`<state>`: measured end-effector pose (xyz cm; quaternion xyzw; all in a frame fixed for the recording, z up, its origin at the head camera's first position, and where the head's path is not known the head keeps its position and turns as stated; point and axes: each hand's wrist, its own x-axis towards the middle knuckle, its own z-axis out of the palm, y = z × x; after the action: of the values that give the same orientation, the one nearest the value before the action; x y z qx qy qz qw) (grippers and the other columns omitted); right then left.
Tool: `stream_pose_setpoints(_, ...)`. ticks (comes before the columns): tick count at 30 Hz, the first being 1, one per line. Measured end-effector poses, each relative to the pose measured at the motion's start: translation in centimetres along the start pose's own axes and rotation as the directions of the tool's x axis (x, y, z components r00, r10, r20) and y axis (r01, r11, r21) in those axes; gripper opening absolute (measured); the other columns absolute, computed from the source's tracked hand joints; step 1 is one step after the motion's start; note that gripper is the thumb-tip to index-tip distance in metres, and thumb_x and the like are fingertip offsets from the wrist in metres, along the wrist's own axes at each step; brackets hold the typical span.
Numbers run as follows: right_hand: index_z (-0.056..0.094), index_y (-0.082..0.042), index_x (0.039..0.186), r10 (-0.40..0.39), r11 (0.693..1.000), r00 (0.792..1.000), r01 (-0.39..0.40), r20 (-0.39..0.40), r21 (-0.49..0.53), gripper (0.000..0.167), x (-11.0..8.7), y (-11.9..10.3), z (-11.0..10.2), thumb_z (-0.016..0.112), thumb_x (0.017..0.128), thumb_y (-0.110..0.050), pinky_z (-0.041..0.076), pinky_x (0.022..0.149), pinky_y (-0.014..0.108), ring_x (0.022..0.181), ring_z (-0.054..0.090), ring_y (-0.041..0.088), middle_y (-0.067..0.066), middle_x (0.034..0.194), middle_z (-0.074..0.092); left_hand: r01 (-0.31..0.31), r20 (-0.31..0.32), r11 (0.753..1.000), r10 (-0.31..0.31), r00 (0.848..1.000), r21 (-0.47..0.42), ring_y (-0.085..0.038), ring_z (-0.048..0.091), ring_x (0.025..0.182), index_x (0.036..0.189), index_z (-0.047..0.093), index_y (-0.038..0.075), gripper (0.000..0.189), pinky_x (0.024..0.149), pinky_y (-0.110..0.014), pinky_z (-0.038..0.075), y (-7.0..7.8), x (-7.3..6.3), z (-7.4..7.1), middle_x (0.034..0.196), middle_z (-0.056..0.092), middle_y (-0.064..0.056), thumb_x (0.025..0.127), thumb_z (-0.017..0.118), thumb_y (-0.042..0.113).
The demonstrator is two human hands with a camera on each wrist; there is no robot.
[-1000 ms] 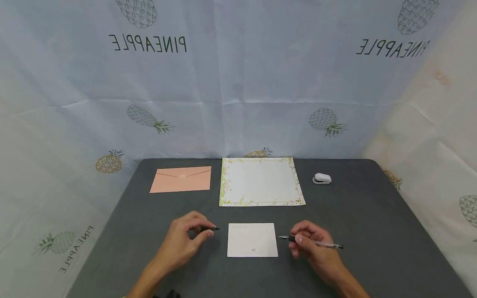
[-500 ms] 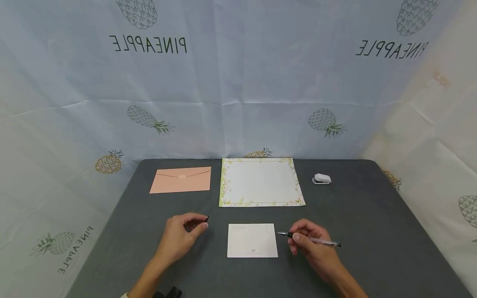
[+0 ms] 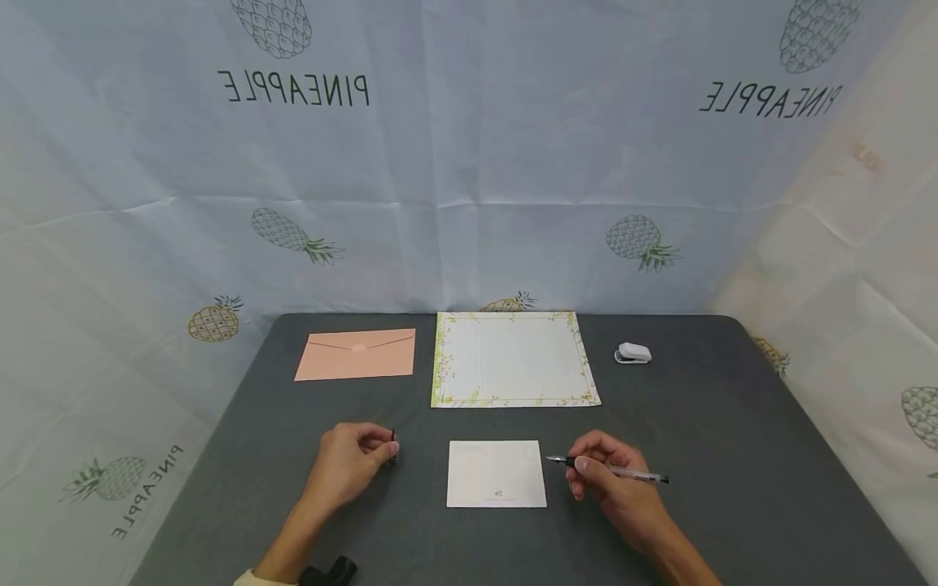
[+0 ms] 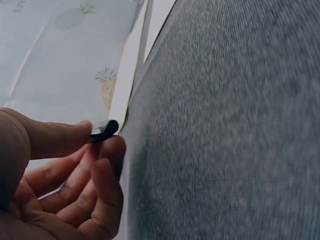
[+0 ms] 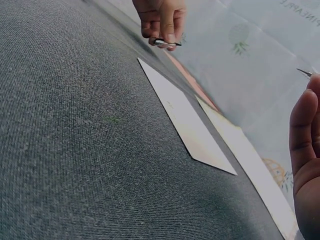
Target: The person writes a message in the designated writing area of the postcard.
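Note:
Between thumb and fingertips, my left hand [image 3: 346, 462] pinches a small black pen cap [image 4: 109, 132], left of the white card. It stands roughly crosswise to the fingers in the head view. My right hand [image 3: 614, 482] holds an uncapped pen [image 3: 643, 476] with a clear barrel and black grip. The pen's metal tip points left, close to the card's right edge. Flat on the dark table [image 3: 469, 553] between the two hands lies the white card [image 3: 493, 474], with faint printing on it.
Behind the card is a larger sheet [image 3: 513, 358] with a floral border. A peach envelope [image 3: 355, 358] lies at the back left, a small white stapler [image 3: 633, 353] at the back right. Pineapple-print cloth [image 3: 469, 146] hangs behind the table. A black object [image 3: 333, 572] shows beside the left wrist.
My left hand has drawn back to the left, away from the card, and the cap has turned from pointing right to roughly upright in view. The right hand and pen have barely moved.

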<state>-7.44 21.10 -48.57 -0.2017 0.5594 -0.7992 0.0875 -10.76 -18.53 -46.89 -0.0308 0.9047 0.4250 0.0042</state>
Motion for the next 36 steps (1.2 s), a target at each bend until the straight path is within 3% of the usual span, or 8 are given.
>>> stream_pose_setpoints(4, 0.07, -0.011, 0.112, 0.049, 0.999, 0.998, -0.05, -0.04, -0.014, 0.031, -0.1, 0.1, 0.0, 0.049, 0.108, 0.011, 0.063, 0.071, 0.021, 0.081, 0.072, 0.005, -0.003, 0.094, 0.078, 0.049, 0.035, 0.999, -0.049, 0.998, -0.006, -0.012, 0.074, 0.069, 0.097, 0.084, 0.004, 0.005, 0.058, -0.027, 0.057, -0.5, 0.0, -0.3, 0.078, 0.079, -0.001, 0.094, 0.085, 0.008)
stream_pose_setpoints(9, 0.07, -0.012, 0.111, 0.076, 0.997, 0.995, -0.077, -0.058, -0.02, 0.029, 0.0, 0.3, -0.1, 0.05, 0.109, 0.01, 0.063, 0.07, 0.021, 0.079, 0.072, 0.006, -0.004, 0.093, 0.078, 0.063, 0.018, 0.995, -0.064, 0.998, 0.072, -0.011, 0.071, 0.064, 0.093, 0.083, 0.002, 0.007, 0.055, -0.028, 0.055, -1.1, 0.0, -0.5, 0.072, 0.077, 0.0, 0.092, 0.087, 0.008)
stream_pose_setpoints(16, 0.07, -0.011, 0.115, 0.05, 0.999, 0.999, -0.05, -0.019, -0.009, 0.029, 0.1, 0.2, -0.1, 0.048, 0.11, 0.008, 0.064, 0.073, 0.022, 0.082, 0.071, 0.006, -0.002, 0.096, 0.077, 0.038, -0.035, 0.972, -0.03, 0.999, 0.232, -0.011, 0.063, 0.064, 0.082, 0.082, 0.007, 0.015, 0.058, -0.033, 0.053, -1.3, 0.0, -0.7, 0.068, 0.073, 0.003, 0.09, 0.091, 0.015)
stream_pose_setpoints(20, 0.07, -0.01, 0.114, 0.058, 0.998, 0.998, -0.059, -0.037, -0.021, 0.028, 0.0, 0.1, -0.2, 0.049, 0.11, 0.008, 0.063, 0.071, 0.023, 0.081, 0.071, 0.007, -0.002, 0.094, 0.077, 0.027, -0.065, 0.958, -0.009, 0.998, 0.287, -0.015, 0.065, 0.068, 0.091, 0.082, 0.003, 0.018, 0.065, -0.043, 0.058, -1.1, -0.2, -0.9, 0.073, 0.075, 0.0, 0.093, 0.089, 0.019)
stream_pose_setpoints(23, 0.069, -0.01, 0.112, 0.064, 0.997, 0.996, -0.067, -0.064, -0.034, 0.028, -0.1, 0.0, -0.3, 0.049, 0.109, 0.009, 0.063, 0.07, 0.023, 0.08, 0.071, 0.007, -0.002, 0.092, 0.077, -0.024, -0.115, 0.957, 0.06, 0.992, 0.289, -0.015, 0.069, 0.068, 0.103, 0.081, -0.002, 0.024, 0.068, -0.045, 0.062, -0.8, -0.5, -0.8, 0.076, 0.077, -0.002, 0.093, 0.089, 0.018)
stream_pose_setpoints(27, 0.069, -0.01, 0.111, 0.057, 0.997, 0.995, -0.061, -0.076, -0.048, 0.028, -0.1, -0.3, -0.5, 0.049, 0.109, 0.01, 0.063, 0.069, 0.022, 0.079, 0.07, 0.006, -0.003, 0.091, 0.076, -0.183, -0.158, 0.949, 0.228, 0.961, 0.257, -0.015, 0.072, 0.071, 0.109, 0.081, -0.002, 0.029, 0.067, -0.037, 0.064, 0.0, -0.9, -0.2, 0.084, 0.079, -0.005, 0.088, 0.093, 0.013)
stream_pose_setpoints(31, 0.069, -0.01, 0.111, 0.038, 0.998, 0.997, -0.042, -0.066, -0.056, 0.028, 0.2, -0.6, -0.7, 0.048, 0.11, 0.009, 0.063, 0.069, 0.022, 0.079, 0.07, 0.006, -0.003, 0.092, 0.076, -0.343, -0.1, 0.917, 0.369, 0.924, 0.205, -0.019, 0.075, 0.083, 0.112, 0.082, 0.003, 0.032, 0.074, -0.035, 0.067, 0.7, -1.1, 0.7, 0.1, 0.081, -0.007, 0.084, 0.095, 0.009)
stream_pose_setpoints(36, 0.069, -0.011, 0.112, 0.014, 0.997, 0.998, -0.019, -0.066, -0.073, 0.029, 0.6, -0.6, -0.8, 0.047, 0.11, 0.008, 0.063, 0.069, 0.024, 0.08, 0.07, 0.006, -0.003, 0.093, 0.076, -0.538, 0.034, 0.82, 0.543, 0.839, 0.192, -0.024, 0.078, 0.11, 0.118, 0.082, 0.006, 0.038, 0.095, -0.046, 0.067, 1.1, -1.0, 2.2, 0.119, 0.082, -0.004, 0.083, 0.096, 0.011)
